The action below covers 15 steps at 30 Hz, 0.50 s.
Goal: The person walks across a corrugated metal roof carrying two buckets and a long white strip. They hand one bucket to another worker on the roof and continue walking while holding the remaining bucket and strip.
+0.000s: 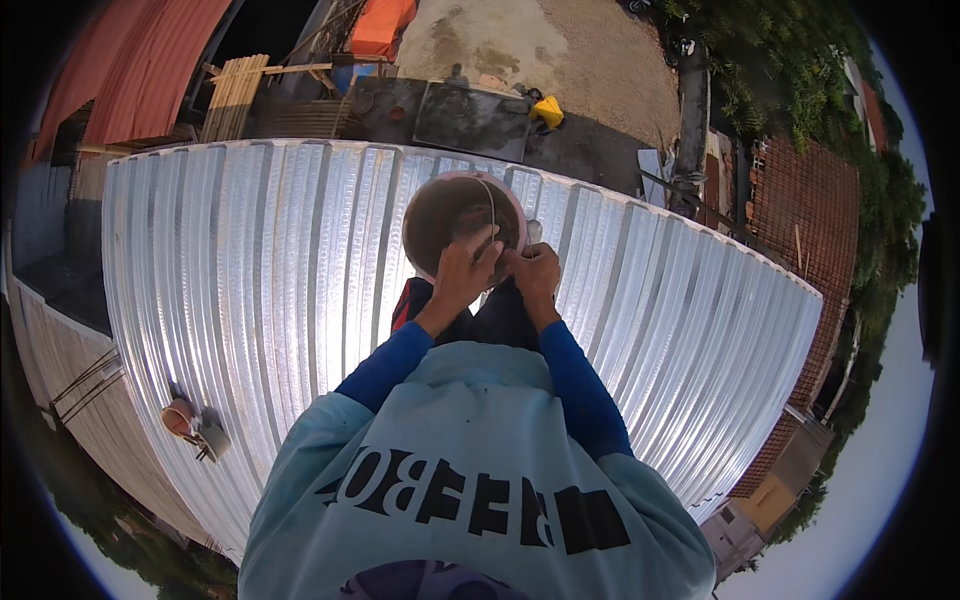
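A round pinkish-brown bucket [425,225] stands in front of me on the metal roof, its inside dark and stained. A thin pale handle [491,195] crosses its mouth. My left hand [462,278] reaches over the near rim with its fingers bent around the lower end of the handle. My right hand [537,275] is closed at the right side of the rim, its thumb and fingers together against the bucket. A small pale object [534,232] shows just beyond the right knuckles; its kind is unclear. What lies between the fingertips is partly hidden.
Ribbed metal sheets [250,300] form the sloping roof under me. A small brown bucket [178,417] and a flat tool beside it [211,440] rest at the left. Past the far edge, the ground below holds a yellow container [546,112] and an orange cover [381,28].
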{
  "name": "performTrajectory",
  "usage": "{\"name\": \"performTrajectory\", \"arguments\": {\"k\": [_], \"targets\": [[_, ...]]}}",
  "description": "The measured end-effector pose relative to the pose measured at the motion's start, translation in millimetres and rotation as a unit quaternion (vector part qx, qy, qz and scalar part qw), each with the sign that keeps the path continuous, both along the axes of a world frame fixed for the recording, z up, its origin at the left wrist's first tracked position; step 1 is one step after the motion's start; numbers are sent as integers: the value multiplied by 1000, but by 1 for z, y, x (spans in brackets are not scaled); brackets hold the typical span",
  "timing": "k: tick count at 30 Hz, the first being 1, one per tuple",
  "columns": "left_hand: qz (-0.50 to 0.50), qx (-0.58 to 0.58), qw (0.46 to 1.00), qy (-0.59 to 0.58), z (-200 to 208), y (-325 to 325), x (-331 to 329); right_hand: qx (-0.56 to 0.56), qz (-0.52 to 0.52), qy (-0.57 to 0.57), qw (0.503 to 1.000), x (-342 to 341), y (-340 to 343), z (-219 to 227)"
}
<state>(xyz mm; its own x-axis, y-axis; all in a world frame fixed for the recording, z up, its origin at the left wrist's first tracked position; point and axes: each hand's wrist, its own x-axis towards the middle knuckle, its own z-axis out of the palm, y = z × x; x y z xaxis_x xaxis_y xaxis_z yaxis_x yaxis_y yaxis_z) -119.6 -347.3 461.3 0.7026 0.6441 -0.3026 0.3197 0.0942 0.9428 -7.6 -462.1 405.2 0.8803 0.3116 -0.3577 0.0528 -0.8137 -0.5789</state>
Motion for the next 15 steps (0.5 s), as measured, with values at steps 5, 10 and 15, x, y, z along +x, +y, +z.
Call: {"name": "performTrajectory", "arguments": {"k": [5, 10, 15], "targets": [[12, 104, 994, 12, -21, 19, 31, 46, -117, 65, 990, 74, -8, -62], [63, 102, 975, 186, -67, 20, 3, 67, -133, 96, 984, 166, -77, -127], [124, -13, 945, 302, -103, -3, -41, -150, -165, 183, 957, 235, -183, -184]]}}
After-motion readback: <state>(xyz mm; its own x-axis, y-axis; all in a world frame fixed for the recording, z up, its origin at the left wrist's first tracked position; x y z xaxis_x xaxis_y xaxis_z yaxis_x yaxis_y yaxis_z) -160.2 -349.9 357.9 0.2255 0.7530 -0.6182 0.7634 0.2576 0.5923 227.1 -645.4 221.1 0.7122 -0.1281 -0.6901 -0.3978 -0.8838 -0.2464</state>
